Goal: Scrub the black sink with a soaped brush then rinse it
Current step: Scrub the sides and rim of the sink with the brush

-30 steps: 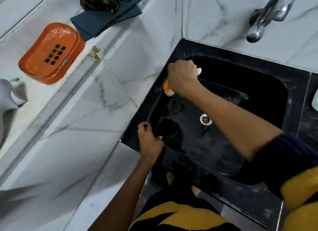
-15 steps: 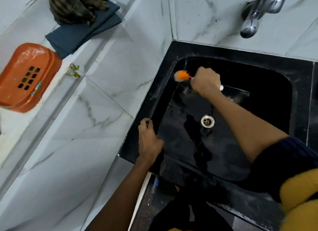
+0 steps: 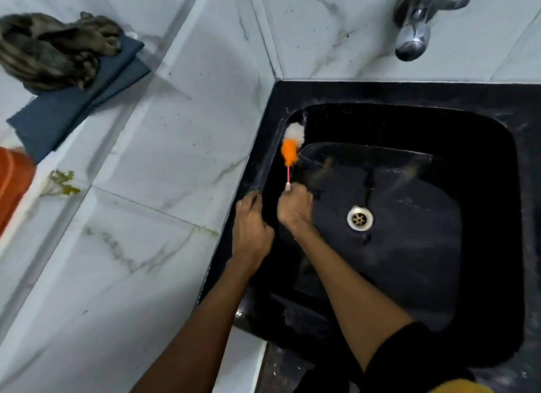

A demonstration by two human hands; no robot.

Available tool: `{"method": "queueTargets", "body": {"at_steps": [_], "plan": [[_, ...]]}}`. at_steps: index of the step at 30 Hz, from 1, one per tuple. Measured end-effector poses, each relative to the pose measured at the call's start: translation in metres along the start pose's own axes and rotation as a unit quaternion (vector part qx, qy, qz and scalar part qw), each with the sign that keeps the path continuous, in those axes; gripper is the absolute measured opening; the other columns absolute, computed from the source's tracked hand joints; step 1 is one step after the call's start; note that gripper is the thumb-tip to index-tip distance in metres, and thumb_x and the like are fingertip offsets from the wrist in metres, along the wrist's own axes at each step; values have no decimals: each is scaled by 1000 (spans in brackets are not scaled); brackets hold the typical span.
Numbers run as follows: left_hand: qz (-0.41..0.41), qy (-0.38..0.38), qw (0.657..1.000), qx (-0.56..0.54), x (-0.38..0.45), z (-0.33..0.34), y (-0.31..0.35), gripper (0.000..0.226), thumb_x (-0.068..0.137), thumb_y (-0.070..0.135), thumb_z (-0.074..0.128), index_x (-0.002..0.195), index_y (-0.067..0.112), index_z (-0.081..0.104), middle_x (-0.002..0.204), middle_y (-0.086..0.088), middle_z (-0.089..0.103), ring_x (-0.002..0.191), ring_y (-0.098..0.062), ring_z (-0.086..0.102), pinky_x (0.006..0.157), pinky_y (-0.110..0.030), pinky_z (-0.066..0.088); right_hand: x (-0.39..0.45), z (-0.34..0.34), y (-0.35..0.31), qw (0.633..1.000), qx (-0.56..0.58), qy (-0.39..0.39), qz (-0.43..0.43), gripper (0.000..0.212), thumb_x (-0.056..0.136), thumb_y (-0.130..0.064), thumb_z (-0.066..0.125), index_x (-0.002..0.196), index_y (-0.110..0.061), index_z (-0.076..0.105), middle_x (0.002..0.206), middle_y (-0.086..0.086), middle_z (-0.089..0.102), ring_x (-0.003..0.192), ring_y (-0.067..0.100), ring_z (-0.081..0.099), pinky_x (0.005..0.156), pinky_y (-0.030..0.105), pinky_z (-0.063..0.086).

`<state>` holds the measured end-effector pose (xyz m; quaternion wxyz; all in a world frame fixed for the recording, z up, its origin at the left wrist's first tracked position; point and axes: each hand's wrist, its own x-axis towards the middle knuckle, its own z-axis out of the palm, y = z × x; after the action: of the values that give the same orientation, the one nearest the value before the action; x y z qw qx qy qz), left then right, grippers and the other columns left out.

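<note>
Since a moment ago, my right hand [image 3: 294,203] is sliding back toward the middle of the frame, close beside my left hand [image 3: 251,228], and the brush [image 3: 290,147] is now reaching up the sink's left wall. I am gripping the thin pink handle in my right fist; my left fingers are curling over the left rim of the black sink [image 3: 409,92]. Scrubbing is, I judge, only partway through: the basin is looking wet and streaked, and the tap [image 3: 415,27] at the upper right is running no water, so rinsing is still waiting.
</note>
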<state>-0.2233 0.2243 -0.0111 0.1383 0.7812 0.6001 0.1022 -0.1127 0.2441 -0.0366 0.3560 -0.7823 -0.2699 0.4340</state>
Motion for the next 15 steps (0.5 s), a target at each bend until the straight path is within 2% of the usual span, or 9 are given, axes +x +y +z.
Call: {"method": "queueTargets", "body": {"at_steps": [3, 7, 9, 11, 15], "plan": [[4, -10, 1000, 2, 17, 0, 4, 63, 77, -10, 47, 140, -3, 48, 148, -14, 43, 136, -26, 39, 113, -28, 32, 2, -2, 24, 997, -38, -32, 51, 23, 91, -17, 48, 94, 0, 63, 99, 20, 65, 91, 38, 62, 65, 31, 41], [13, 7, 1000, -1, 36, 7, 8, 60, 78, -10, 47, 138, -4, 50, 147, -15, 45, 136, -26, 39, 111, -23, 28, 3, 8, 21, 999, -10, 20, -27, 21, 94, -21, 46, 88, -7, 61, 86, 17, 64, 79, 36, 60, 61, 35, 43], [1, 30, 1000, -1, 40, 9, 11, 57, 78, -12, 47, 134, -5, 54, 145, -14, 47, 134, -26, 41, 108, -23, 31, 6, 16, 23, 1000, 10, -15, 9, 18, 89, -19, 49, 84, -7, 61, 85, 16, 65, 80, 35, 62, 61, 36, 46], [-1, 40, 999, -4, 41, 9, 12, 56, 76, -12, 47, 130, -6, 57, 142, -14, 50, 131, -27, 44, 107, -22, 31, 11, 14, 33, 998, -1, -27, 56, 22, 87, -21, 50, 89, -4, 65, 91, 18, 65, 84, 36, 63, 61, 33, 43], [6, 57, 998, -24, 40, 13, 8, 55, 74, -13, 48, 128, -5, 59, 139, -13, 53, 129, -25, 44, 109, -24, 33, 13, 14, 29, 999, -2, 28, -18, 26, 96, -28, 47, 92, -9, 63, 84, 15, 63, 76, 36, 58, 59, 33, 41]]}}
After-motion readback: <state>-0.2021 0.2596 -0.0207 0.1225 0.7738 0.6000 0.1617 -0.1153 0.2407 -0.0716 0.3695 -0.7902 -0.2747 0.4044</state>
